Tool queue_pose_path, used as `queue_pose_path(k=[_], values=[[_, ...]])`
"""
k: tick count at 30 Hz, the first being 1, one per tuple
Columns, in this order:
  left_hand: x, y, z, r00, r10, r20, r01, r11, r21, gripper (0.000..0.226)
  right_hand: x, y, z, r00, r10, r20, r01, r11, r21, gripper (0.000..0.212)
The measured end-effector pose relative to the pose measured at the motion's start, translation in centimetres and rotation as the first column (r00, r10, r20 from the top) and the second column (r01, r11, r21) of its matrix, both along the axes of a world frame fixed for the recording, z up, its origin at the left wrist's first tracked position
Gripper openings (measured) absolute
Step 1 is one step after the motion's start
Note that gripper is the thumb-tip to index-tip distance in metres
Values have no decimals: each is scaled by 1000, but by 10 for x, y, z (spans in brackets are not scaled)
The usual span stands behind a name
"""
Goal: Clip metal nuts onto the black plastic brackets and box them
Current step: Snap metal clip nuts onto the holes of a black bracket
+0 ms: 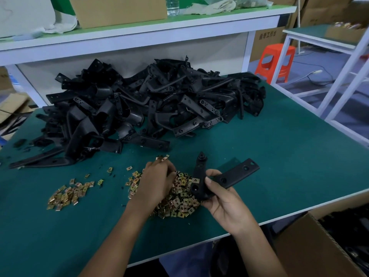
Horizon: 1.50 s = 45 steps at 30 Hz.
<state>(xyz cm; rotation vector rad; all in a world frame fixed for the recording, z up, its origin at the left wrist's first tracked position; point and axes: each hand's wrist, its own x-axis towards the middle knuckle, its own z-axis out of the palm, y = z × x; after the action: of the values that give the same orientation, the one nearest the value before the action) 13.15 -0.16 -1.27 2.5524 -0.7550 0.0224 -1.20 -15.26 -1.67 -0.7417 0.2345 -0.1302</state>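
Left hand [157, 181] sits at lower centre of frame, palm down, knuckles up, fingers curled downward with tips hidden, so can't tell if it's pinching anything; its forearm runs in from the bottom edge, left of centre. Right hand [225, 200] is just right of it, thumb and curled fingers gripping a black bracket [235, 174], forearm coming up from bottom right. Hands near each other, not touching.

Up top, a white shelf [139, 31] carries a cardboard box [117, 12], a water bottle [172, 6] and crumpled cloth [211, 6] — below it, the green table [279, 166] spreads wide. Off right, a red stool [276, 58] stands beside a white-framed bench [311, 36], a cable [316, 75] trailing across the floor
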Motion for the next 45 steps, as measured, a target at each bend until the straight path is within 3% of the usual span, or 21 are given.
queue_pose_path(k=[3,7,11,16,19,23,27,32,38,42,45], values=[[3,0,-1,1000,-13,-13,14,996,92,29,0,0,-1,1000,4,-2,-4,1000,-5,15],[12,-3,10,978,2,-210,23,993,116,5,0,0,-2,1000,16,6,-16,1000,-17,19],[9,-2,23,962,22,-273,-32,999,-32,15,-1,-1,-2,999,44,26,-42,998,-54,37],[-15,9,44,931,21,-364,-146,936,-320,7,-2,-2,0,998,53,15,-52,997,-58,20],[-40,7,56,820,-118,-560,-251,806,-536,10,-2,0,0,998,61,13,-60,996,-62,18],[-66,-3,65,594,-297,-748,-471,624,-623,13,-2,1,2,995,93,38,-87,989,-121,19],[-72,-4,68,509,-350,-787,-565,554,-612,16,-3,3,3,996,83,34,-77,987,-143,21],[-79,-3,65,467,-392,-793,-585,536,-609,11,-4,5,5,999,36,24,-33,989,-143,11],[-76,-1,60,543,-291,-788,-577,552,-602,13,-3,7,6,999,41,16,-37,979,-202,14],[-77,1,58,530,-283,-800,-610,528,-591,24,-2,10,5,999,36,4,-34,972,-231,12],[-79,-3,56,472,-322,-821,-659,490,-571,16,-2,11,6,1000,17,-10,-19,971,-237,15]])
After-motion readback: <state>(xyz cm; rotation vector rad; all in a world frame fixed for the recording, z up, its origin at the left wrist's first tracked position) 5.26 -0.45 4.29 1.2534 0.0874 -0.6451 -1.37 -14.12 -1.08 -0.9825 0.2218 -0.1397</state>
